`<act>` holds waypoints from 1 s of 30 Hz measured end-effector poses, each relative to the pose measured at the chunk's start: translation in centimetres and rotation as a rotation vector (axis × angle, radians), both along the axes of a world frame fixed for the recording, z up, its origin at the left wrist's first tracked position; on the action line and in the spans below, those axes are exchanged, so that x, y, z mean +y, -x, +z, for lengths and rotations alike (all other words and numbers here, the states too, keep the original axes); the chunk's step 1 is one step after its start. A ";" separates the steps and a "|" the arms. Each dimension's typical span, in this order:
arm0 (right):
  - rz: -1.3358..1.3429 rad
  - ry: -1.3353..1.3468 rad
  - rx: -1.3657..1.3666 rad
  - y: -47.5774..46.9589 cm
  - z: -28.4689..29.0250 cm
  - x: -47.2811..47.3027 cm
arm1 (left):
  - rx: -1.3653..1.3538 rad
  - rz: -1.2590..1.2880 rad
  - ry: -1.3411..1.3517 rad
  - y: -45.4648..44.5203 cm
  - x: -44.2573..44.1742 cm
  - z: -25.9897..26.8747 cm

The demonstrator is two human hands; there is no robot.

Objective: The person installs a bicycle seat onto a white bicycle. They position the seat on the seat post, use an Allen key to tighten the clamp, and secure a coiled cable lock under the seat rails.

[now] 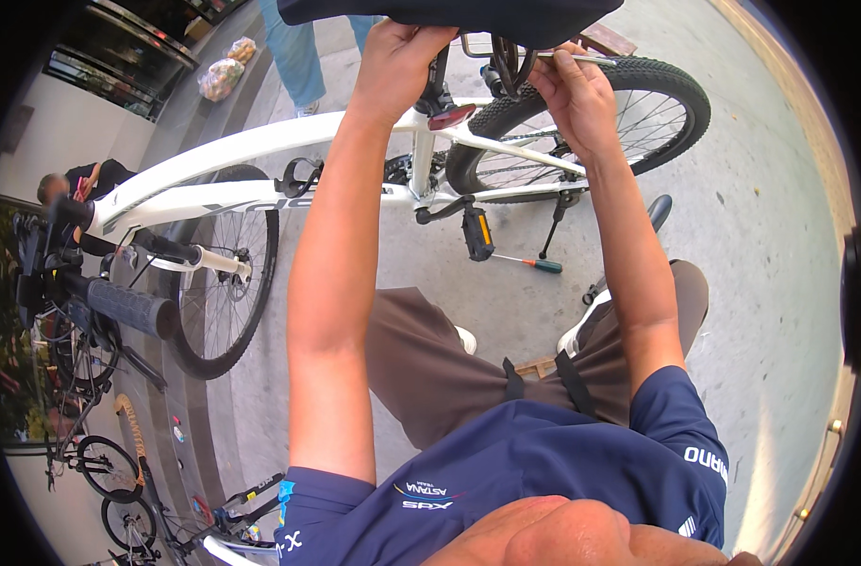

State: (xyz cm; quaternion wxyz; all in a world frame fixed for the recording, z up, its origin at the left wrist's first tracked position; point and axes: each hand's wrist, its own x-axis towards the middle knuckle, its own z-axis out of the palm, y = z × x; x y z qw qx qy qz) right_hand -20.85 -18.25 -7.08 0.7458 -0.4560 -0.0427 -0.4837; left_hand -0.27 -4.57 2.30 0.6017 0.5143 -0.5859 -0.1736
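A white bicycle frame [260, 145] stands across the view before me. My left hand [405, 67] is at the underside of the dark saddle [458, 15], beside the seat post, its fingertips partly hidden. My right hand [575, 92] pinches a thin metal rod, seemingly a hex key [579, 58], under the back of the saddle. Next to those fingers hangs a coiled dark cable [509, 67]. A red reflector [452, 117] sits below the saddle, above the rear wheel [657, 113].
A screwdriver [543, 266] lies on the ground by the pedal [478, 233] and kickstand [556, 219]. A person in jeans [292, 53] stands behind the bicycle. Another person [83, 184] is near the handlebar grip [133, 308]. More bicycles [108, 467] stand at lower left.
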 end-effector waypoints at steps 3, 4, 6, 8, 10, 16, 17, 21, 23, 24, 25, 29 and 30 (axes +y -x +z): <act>0.023 0.003 -0.011 -0.1 -0.4 -0.8 | 0.013 -0.001 -0.006 0.1 0.0 0.1; 0.032 -0.010 -0.019 -0.2 -0.5 -0.9 | 0.022 -0.017 0.012 0.2 -0.1 0.1; 0.052 -0.025 -0.031 -0.4 -0.7 -1.1 | 0.042 -0.049 0.046 0.4 -0.2 0.1; 0.078 -0.024 -0.038 -0.6 -0.7 -1.1 | 0.055 -0.052 0.058 0.5 -0.3 0.0; 0.063 -0.051 -0.033 -0.9 -0.6 -1.2 | 0.052 -0.049 0.058 0.5 -0.4 0.0; 0.100 -0.065 -0.077 -2.3 -0.5 -2.6 | 0.049 -0.043 0.040 0.0 -0.4 -0.1; 0.111 -0.084 -0.091 -2.6 -0.6 -3.0 | 0.026 -0.026 0.031 0.0 -0.4 -0.2; 0.242 -0.089 -0.115 -3.4 -0.9 -4.5 | 0.048 0.000 0.039 0.0 -0.5 -0.3; 0.162 -0.170 -0.112 -4.1 -1.0 -4.7 | 0.063 -0.017 0.027 0.0 -0.5 -0.4; 0.160 -0.191 -0.123 -4.6 -0.9 -4.6 | 0.072 -0.023 0.022 -0.1 -0.4 -0.4; 0.137 -0.216 -0.089 -4.9 -0.7 -4.5 | 0.060 -0.021 0.016 -0.1 -0.3 -0.4; 0.202 -0.223 -0.048 -6.4 0.9 -3.6 | 0.068 -0.038 0.000 -0.3 -0.2 -0.2; 0.258 -0.199 -0.060 -6.6 1.5 -3.4 | 0.084 -0.047 -0.001 -0.3 -0.1 -0.2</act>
